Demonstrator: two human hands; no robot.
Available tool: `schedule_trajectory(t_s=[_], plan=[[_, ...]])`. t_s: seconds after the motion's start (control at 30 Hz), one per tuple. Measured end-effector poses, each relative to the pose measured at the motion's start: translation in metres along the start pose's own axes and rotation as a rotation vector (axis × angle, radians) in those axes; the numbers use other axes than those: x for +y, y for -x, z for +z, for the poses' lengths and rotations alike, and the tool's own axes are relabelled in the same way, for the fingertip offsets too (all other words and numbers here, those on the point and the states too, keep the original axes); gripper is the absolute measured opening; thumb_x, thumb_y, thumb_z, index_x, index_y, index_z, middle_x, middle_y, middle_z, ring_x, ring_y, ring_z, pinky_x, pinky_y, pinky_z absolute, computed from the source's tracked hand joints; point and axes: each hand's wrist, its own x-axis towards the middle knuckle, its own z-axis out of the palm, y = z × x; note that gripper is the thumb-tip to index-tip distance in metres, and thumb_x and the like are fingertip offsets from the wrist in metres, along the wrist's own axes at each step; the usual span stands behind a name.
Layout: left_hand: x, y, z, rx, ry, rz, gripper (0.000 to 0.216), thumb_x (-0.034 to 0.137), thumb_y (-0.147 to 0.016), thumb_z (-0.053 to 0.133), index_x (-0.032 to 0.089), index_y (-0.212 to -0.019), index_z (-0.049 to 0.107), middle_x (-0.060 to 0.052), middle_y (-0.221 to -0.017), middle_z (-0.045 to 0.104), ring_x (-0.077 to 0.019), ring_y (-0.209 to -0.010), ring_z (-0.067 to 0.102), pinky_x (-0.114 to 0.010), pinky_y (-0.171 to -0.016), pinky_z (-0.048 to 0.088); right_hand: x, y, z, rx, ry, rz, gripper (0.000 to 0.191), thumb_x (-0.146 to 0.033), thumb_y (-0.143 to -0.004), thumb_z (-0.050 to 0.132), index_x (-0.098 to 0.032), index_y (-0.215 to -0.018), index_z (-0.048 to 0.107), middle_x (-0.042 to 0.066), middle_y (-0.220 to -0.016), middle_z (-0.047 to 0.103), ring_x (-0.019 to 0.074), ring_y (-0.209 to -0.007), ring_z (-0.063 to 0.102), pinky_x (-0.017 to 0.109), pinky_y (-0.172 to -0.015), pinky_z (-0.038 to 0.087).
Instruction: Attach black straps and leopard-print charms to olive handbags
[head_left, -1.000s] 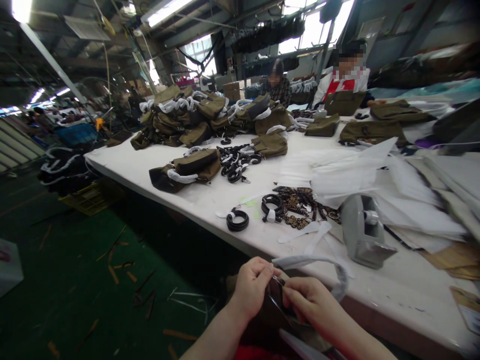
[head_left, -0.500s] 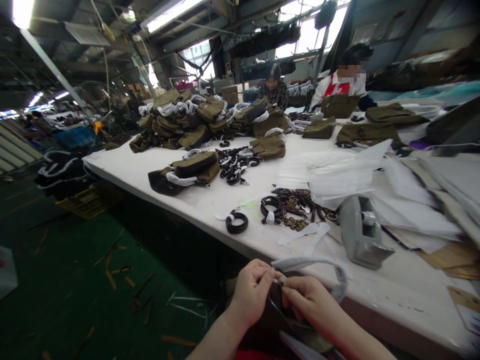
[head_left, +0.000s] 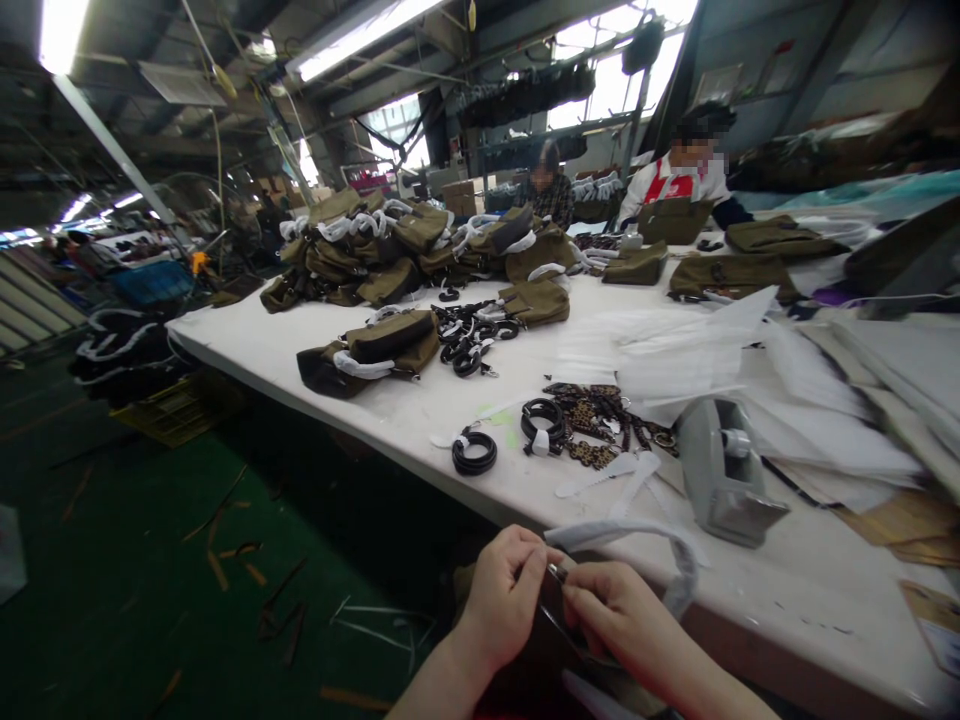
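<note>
Close to my body, below the table's front edge, is an olive-brown bag with a handle wrapped in pale padding. My left hand is closed, thumb and fingers pinching the bag's upper edge. Just beside it my right hand pinches the same edge. A small shiny metal fitting shows between the fingertips; its exact kind is too small to make out. Much of the bag is hidden by my hands and forearms.
On the white table lie coiled black straps, patterned straps, a grey tape dispenser and white sheets. Bags are heaped farther back. Two people sit across the table. Scraps litter the green floor.
Both hands stay at the bag's edge in nearly the same pinch. The view has shifted slightly, with the hands a little lower in it.
</note>
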Motion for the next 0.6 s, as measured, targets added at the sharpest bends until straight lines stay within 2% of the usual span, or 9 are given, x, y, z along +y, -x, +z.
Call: schedule_trajectory(t_s=[0.13,0.27,0.43,0.53,0.6], plan=[[0.003,0.001,-0.007,-0.081,-0.001,0.060,0.032,0.020,-0.093,0.044,0.021,-0.098,0.076,-0.007,-0.099,0.066,-0.0171,-0.092,0.064,-0.028,-0.083,0.049,0.001,-0.003,0.003,-0.019,-0.041,-0.015,0.024,-0.030,-0.078,0.042,-0.020,-0.058,0.052,-0.005,-0.042,0.046,0.0110,-0.040,0.040,0.024,-0.045,0.029],[0.004,-0.001,-0.012,-0.168,-0.099,0.167,0.032,0.009,-0.085,0.051,0.022,-0.102,0.074,-0.006,-0.101,0.069,-0.0172,-0.096,0.064,-0.028,-0.087,0.050,0.007,-0.009,0.004,0.002,0.002,-0.080,0.029,-0.036,-0.085,0.041,-0.021,-0.062,0.051,-0.004,-0.049,0.047,0.0129,-0.046,0.044,0.025,-0.049,0.034],[-0.003,-0.003,-0.011,-0.074,-0.335,0.213,0.021,0.008,-0.080,0.059,0.021,-0.092,0.071,-0.004,-0.096,0.071,-0.0184,-0.091,0.065,-0.030,-0.083,0.049,0.017,-0.015,-0.001,0.056,0.244,-0.186,0.032,-0.040,-0.094,0.039,-0.023,-0.078,0.061,0.003,-0.080,0.071,0.0210,-0.077,0.064,0.031,-0.072,0.047],[-0.002,-0.004,-0.012,-0.007,-0.488,0.182,0.008,0.015,-0.081,0.063,0.020,-0.079,0.068,-0.003,-0.087,0.071,-0.0193,-0.083,0.064,-0.031,-0.076,0.048,0.025,-0.015,-0.010,0.084,0.402,-0.198,0.031,-0.037,-0.094,0.037,-0.025,-0.087,0.066,0.006,-0.089,0.074,0.0249,-0.085,0.069,0.037,-0.078,0.051],[0.003,-0.005,-0.016,0.015,-0.506,0.175,0.008,0.018,-0.080,0.066,0.019,-0.072,0.066,-0.003,-0.081,0.070,-0.0187,-0.078,0.064,-0.030,-0.072,0.046,0.028,-0.013,-0.018,0.114,0.464,-0.223,0.033,-0.037,-0.094,0.036,-0.026,-0.090,0.067,0.007,-0.092,0.074,0.0257,-0.087,0.070,0.038,-0.079,0.054]])
